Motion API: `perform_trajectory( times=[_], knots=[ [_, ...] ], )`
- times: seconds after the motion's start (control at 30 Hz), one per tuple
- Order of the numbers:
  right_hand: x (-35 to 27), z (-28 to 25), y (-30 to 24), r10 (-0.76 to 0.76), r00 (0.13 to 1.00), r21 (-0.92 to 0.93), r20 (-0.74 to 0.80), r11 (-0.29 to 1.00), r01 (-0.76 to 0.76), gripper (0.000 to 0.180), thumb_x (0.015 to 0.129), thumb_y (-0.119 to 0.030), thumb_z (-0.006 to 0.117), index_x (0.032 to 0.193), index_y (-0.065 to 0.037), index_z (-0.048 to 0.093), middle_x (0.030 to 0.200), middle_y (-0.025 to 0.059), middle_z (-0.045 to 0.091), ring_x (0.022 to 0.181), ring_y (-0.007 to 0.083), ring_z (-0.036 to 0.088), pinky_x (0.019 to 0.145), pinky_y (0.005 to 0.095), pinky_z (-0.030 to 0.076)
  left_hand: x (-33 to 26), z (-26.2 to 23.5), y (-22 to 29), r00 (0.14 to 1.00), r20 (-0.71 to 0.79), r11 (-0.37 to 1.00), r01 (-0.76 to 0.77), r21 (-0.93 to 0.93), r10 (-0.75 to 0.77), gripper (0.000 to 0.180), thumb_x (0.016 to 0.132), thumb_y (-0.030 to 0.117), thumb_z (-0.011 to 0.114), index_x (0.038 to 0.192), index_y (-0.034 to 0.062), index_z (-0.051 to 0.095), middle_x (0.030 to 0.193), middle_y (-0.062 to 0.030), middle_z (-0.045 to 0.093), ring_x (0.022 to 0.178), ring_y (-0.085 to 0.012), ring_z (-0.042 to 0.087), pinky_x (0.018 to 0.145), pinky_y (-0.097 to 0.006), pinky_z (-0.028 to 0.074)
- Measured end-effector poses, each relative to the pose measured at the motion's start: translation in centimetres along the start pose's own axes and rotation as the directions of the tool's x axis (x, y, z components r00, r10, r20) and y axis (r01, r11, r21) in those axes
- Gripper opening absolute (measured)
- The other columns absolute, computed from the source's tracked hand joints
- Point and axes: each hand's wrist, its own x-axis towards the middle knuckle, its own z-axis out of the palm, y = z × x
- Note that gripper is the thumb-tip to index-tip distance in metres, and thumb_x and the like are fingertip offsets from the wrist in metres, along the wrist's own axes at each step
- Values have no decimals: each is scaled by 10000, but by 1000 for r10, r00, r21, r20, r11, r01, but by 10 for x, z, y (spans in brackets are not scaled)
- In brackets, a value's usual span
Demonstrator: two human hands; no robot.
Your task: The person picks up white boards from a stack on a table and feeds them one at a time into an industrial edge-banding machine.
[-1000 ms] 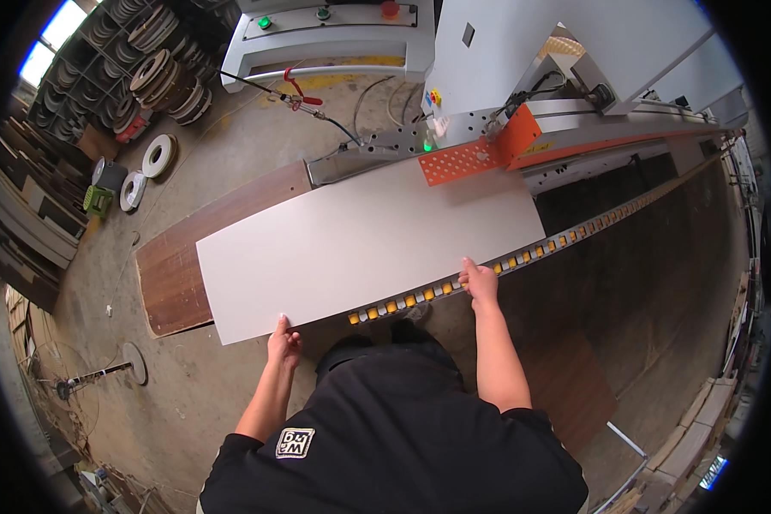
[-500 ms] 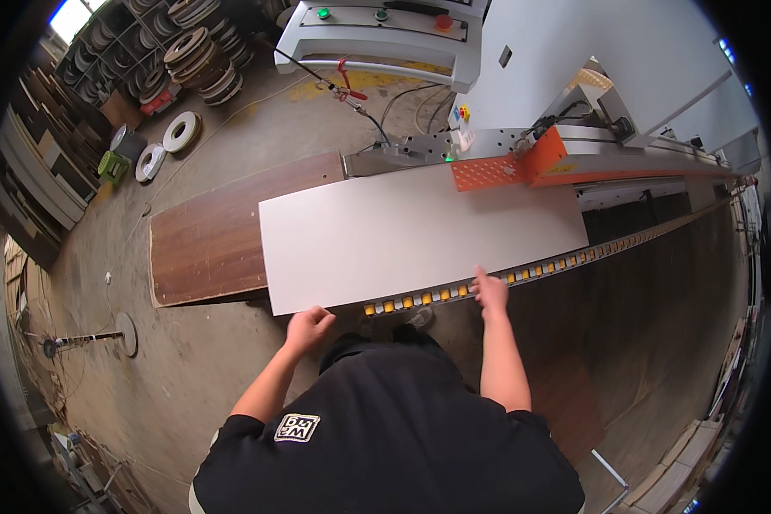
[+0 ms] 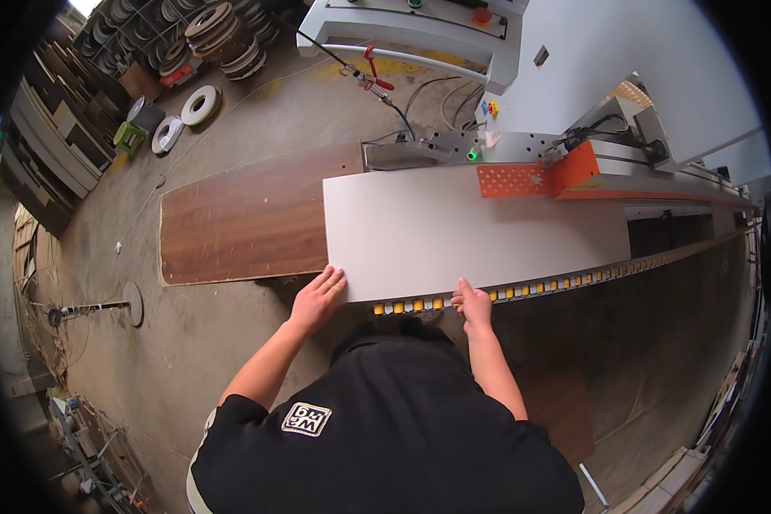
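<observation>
A long white panel lies flat across the machine's infeed, its far edge running beneath a perforated orange guard. My left hand rests against the panel's left end by the near corner, fingers stretched out. At the near long edge is my right hand. One of its fingers reaches over the panel's surface, while the others look partly bent. Under that edge runs a rail of yellow and grey rollers, partly hidden by the right hand.
A brown wood-grain board extends left of the panel. Beyond stands a grey control console with a hanging air gun. The large white machine housing rises at right. Tape rolls lie on the floor at far left.
The white panel has slid right along the machine, baring more of the brown board. My left hand has opened from a curled shape onto the panel's end. The view has shifted somewhat.
</observation>
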Motion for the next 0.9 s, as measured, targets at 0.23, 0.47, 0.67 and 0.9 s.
perform_trajectory(
  times=[0.23, 0.47, 0.67, 0.9],
  knots=[
    [20, -50, -13, -39, 994, 22, -101, 999, 41, 427, 956, -406, 685, 749, -38, 619, 635, 40, 627, 425, 60, 459, 395, 213, 321, 39, 20, 44, 1000, 14, 999, -11, -38, 11, 611, 798, 256, 776, 1341, 50, 587, 1468, -117, 531, 1414, -287, 440, 1144, -361, 394],
    [39, -102, -37, -116, 975, -71, -189, 992, 105, 449, 946, -399, 690, 723, -14, 633, 601, 36, 604, 439, 69, 468, 396, 225, 324, 80, 27, 96, 998, -29, 998, -48, -50, 47, 610, 800, 273, 779, 1324, 26, 588, 1450, -138, 542, 1408, -308, 446, 1123, -372, 409],
    [17, -88, -74, -750, 658, -844, -68, 395, 363, 352, 907, -411, 633, 809, -79, 702, 709, 112, 687, 659, 359, 648, 611, 472, 494, 108, 36, 133, 998, -36, 991, -54, -123, 50, 557, 842, 266, 741, 1325, 36, 584, 1463, -129, 526, 1413, -302, 431, 1142, -377, 387],
    [30, 17, -39, -777, 465, -810, 424, -95, 579, 845, 943, -607, 501, 1492, 22, 373, 1603, 189, 319, 1506, 336, 242, 1241, 502, 119, 82, 16, 159, 977, -89, 881, -212, -424, 192, 370, 848, 187, 743, 1188, 63, 666, 1227, -106, 681, 1154, -309, 640, 997, -404, 514]
  ],
)
